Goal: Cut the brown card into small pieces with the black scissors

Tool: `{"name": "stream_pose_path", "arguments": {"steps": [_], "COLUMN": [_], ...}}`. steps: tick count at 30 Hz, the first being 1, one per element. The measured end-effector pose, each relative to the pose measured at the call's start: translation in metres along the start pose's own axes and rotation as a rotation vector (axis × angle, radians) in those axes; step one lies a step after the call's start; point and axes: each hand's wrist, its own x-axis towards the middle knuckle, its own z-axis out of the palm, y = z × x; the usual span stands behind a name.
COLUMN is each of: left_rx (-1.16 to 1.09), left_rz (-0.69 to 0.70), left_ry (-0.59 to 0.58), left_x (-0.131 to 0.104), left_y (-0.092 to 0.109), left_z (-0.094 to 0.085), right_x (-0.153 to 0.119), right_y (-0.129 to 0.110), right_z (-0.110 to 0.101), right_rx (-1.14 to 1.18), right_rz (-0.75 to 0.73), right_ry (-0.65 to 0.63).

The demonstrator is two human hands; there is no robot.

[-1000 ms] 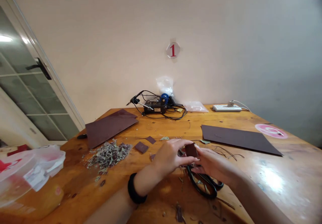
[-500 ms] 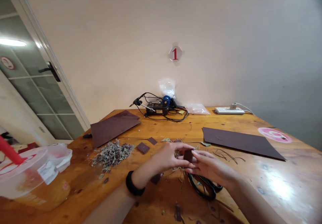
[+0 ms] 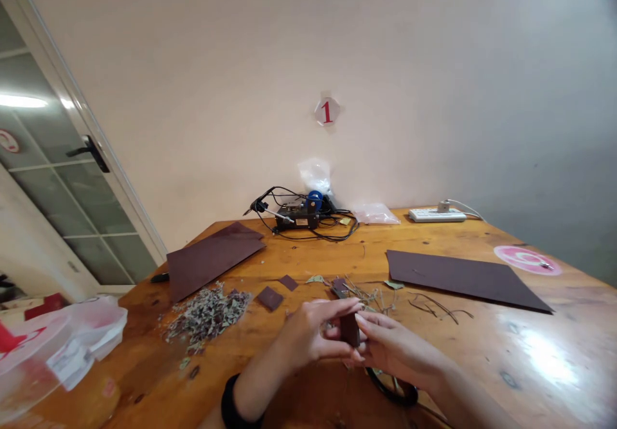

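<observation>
Between both hands, low in the head view, is a small dark brown rectangular piece [image 3: 349,330], held upright over the table. My left hand [image 3: 313,332] grips it from the left with thumb and fingers curled around its ends. My right hand [image 3: 395,345] pinches its right edge, the fingertips of both hands nearly meeting. Partly covered by my right hand and forearm are black-handled scissors [image 3: 393,390]. Beyond the hands lie thin stem-like scraps [image 3: 369,294]. Two small brown pieces, a thicker square [image 3: 270,298] and a flatter one [image 3: 288,282], rest to the left.
A heap of shredded scraps [image 3: 212,316] lies left, with large brown sheets [image 3: 212,255] behind it. Another brown sheet [image 3: 463,281] is at right. At the back stand a soldering station [image 3: 299,215] with cables and a power strip [image 3: 436,215]. A plastic tub [image 3: 33,377] stands front left.
Both hands, still on the small brown piece, sit slightly lower and further left in view. The whole scene has shifted as the camera tilted a little, uncovering more of the stem-like scraps.
</observation>
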Motion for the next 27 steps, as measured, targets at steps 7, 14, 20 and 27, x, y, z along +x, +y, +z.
{"name": "stream_pose_path", "arguments": {"steps": [7,14,20,27], "left_rx": [-0.150,-0.094,0.220,0.376], "left_rz": [0.006,0.123,0.302,0.298], "left_ry": [0.003,0.051,0.139,0.177], "left_x": [-0.004,-0.001,-0.005,-0.008], "left_y": [0.010,-0.007,-0.012,-0.005], "left_z": [0.004,0.006,0.005,0.006], "right_x": [-0.008,-0.005,-0.003,-0.001], "right_y": [-0.008,-0.004,0.001,0.005], "right_z": [0.003,0.004,0.008,0.009], "right_rx": [-0.040,-0.304,-0.368,-0.264], "right_rz": [0.031,-0.130,-0.093,-0.119], "right_ry": [-0.134,0.015,0.223,0.199]}}
